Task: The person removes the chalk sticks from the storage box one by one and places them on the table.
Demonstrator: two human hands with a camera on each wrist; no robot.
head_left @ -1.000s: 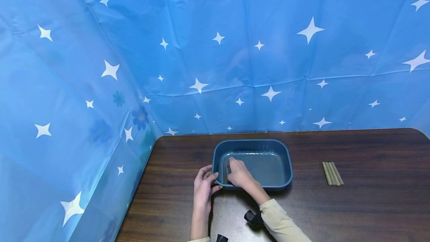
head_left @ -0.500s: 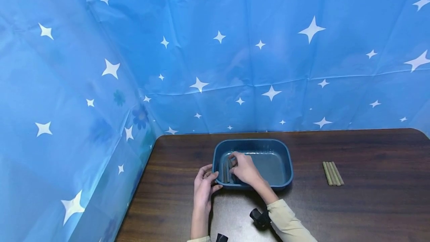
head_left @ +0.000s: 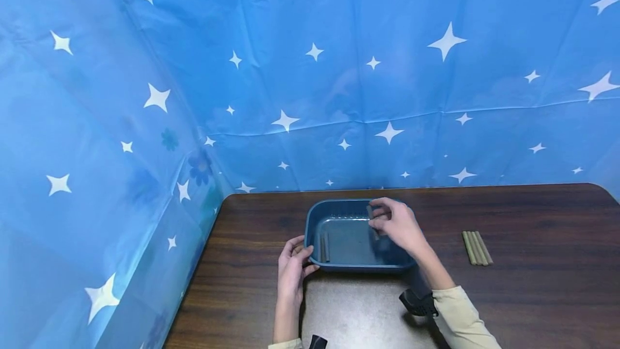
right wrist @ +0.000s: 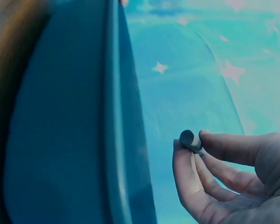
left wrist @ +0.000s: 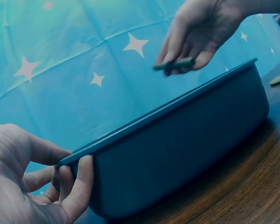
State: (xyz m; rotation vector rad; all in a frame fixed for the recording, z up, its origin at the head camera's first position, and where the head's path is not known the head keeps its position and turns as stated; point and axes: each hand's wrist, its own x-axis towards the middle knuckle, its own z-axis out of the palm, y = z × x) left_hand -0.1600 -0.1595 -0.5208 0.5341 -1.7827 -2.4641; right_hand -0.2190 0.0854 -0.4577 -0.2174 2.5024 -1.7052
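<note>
Stick point(right wrist: 187, 138) pinched between the thumb and fingers of your right hand point(head_left: 398, 225) — over the right half of the blue basin point(head_left: 365, 269), at centre in the head view.

Your left hand point(head_left: 290, 268), lower centre, grips the basin's left end, its fingers bent against the rim. Upper right in the left wrist view, the stick you hold is raised above that rim, apart from it. Inside the basin, toward its left end, dark sticks point(head_left: 324, 246) lie close together; you can't make out how many. Well apart, at right in the head view, greenish sticks point(head_left: 477, 248) lie side by side on the wooden table point(head_left: 232, 284) — slightly slanted.
</note>
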